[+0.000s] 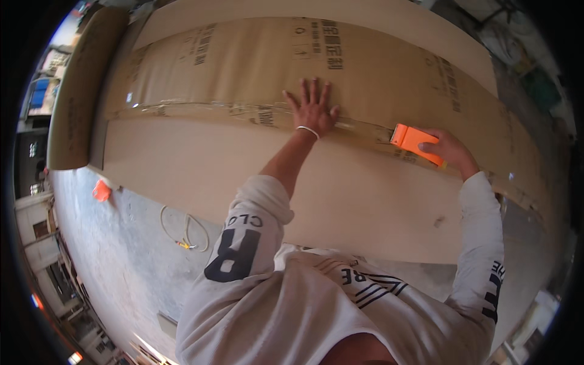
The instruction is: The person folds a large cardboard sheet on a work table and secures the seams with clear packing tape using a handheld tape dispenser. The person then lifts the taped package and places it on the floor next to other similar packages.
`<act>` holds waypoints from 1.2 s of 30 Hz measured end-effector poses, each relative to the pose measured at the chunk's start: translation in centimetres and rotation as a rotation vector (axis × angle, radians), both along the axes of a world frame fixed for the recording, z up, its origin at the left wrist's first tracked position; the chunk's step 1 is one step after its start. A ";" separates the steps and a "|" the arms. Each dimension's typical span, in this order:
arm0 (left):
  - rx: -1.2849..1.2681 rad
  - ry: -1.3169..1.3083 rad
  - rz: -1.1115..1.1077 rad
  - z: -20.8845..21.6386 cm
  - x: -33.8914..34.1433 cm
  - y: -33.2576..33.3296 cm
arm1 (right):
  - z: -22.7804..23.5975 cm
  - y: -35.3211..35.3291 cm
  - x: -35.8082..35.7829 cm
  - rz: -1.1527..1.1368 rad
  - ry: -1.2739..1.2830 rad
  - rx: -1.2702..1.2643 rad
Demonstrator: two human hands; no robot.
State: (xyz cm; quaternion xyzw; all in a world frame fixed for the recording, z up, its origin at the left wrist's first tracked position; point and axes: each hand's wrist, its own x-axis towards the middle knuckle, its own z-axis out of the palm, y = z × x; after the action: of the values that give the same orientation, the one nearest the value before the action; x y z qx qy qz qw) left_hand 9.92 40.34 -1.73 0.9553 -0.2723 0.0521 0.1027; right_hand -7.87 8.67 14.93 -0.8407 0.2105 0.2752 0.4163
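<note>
- Orange hand tool: boxy, over the lower part of the brown cardboard sheet, right of picture centre. Its wider head points left. Whether the head touches the cardboard: cannot tell.
- Right hand: closed round the tool's right-hand part, thumb lying across its near face.
- Brown cardboard sheet: spread across the upper half of the view, dark printing in several places, surface slightly creased.
- Shiny see-through tape: runs lengthwise near the sheet's lower edge, wrinkled, glinting at the left. The tool is in line with this strip.
- Left hand: laid palm down on the cardboard, fingers fanned, grasping nothing; left of the tool. The two hands are well apart.
- White band: round the left wrist.
- Pale flat board: under the cardboard, bare along the near side; a dark smudge towards its right end.
- Brown roll: at the far left end, beside the board.
- Light sweatshirt: on the person, dark lettering and stripes, left sleeve pushed up to the forearm.
- Grey floor: lower left. On it, a looped pale cord with a yellow fitting, and a small orange-red object, kind unclear.
</note>
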 end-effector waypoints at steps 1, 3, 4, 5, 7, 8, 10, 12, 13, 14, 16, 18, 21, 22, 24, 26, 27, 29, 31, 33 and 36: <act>-0.006 -0.024 0.007 -0.3 0.0 0.0 | 0.0 -3.0 -1.9 -0.021 0.014 -0.034; -0.006 -0.034 -0.003 -0.4 0.4 -0.2 | 1.1 -6.2 -3.9 -0.054 0.027 -0.079; 0.000 -0.038 0.003 -0.5 0.2 0.0 | 1.9 -6.9 -4.6 -0.067 0.035 -0.089; 0.003 -0.033 0.000 -0.6 0.1 0.1 | 2.6 -7.5 -5.0 -0.076 0.044 -0.099; -0.002 -0.035 -0.013 -0.4 0.1 -0.3 | 1.7 -9.5 -5.8 0.011 -0.004 -0.109; -0.003 -0.036 -0.014 -0.4 0.1 -0.4 | 0.5 -10.3 -5.8 0.059 -0.031 -0.112; -0.004 -0.043 -0.023 -0.5 0.0 -0.7 | -2.7 -10.9 -5.4 0.102 -0.051 -0.208; -0.017 -0.070 -0.010 -0.8 0.5 0.0 | -3.2 -10.1 -4.0 0.109 -0.018 -0.235; -0.013 -0.080 -0.001 -1.1 0.5 0.5 | -2.6 -9.1 -3.2 0.089 0.027 -0.217; -0.010 -0.090 0.008 -1.4 0.4 0.8 | -2.2 -8.3 -2.6 0.068 0.073 -0.199; -0.019 -0.085 0.044 -1.3 -0.3 -0.1 | -2.5 -8.3 -3.1 0.051 0.062 -0.189; -0.039 -0.062 0.054 -0.9 -1.5 -2.1 | -2.4 -8.6 -3.2 0.053 0.057 -0.225; -0.052 0.043 -0.095 0.1 -7.0 -7.6 | -3.2 -8.8 -3.4 0.073 0.043 -0.285; -0.047 0.095 -0.220 1.0 -9.3 -10.0 | -3.6 -9.3 -3.8 0.080 0.016 -0.279; -0.049 0.069 -0.401 0.4 -12.8 -14.0 | -4.1 -9.9 -3.6 0.133 -0.060 -0.257; -0.051 0.044 -0.411 0.4 -16.0 -18.2 | -4.9 -10.8 -3.8 0.190 -0.135 -0.231; -0.039 0.033 -0.413 0.1 -17.3 -19.9 | -5.2 -11.1 -4.1 0.172 -0.127 -0.201; -0.052 0.036 -0.333 0.0 -18.6 -22.1 | -5.7 -12.2 -5.1 0.138 -0.110 -0.128; -0.030 0.046 -0.274 -0.1 -19.4 -22.1 | -6.8 -12.9 -5.4 0.161 -0.133 -0.044; -0.036 -0.029 -0.228 -0.8 -19.2 -22.6 | -6.2 -13.0 -5.7 0.169 -0.166 -0.033; -0.012 -0.031 -0.179 -1.9 -18.7 -21.4 | -3.8 -13.1 -6.5 0.160 -0.167 0.057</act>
State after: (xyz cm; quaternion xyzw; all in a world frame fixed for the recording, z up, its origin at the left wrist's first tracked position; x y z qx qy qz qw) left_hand -8.81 18.98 -3.62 0.9255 -0.3580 0.0590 0.1084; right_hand -14.38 -4.43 11.14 -0.8626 0.0992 0.2424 0.4329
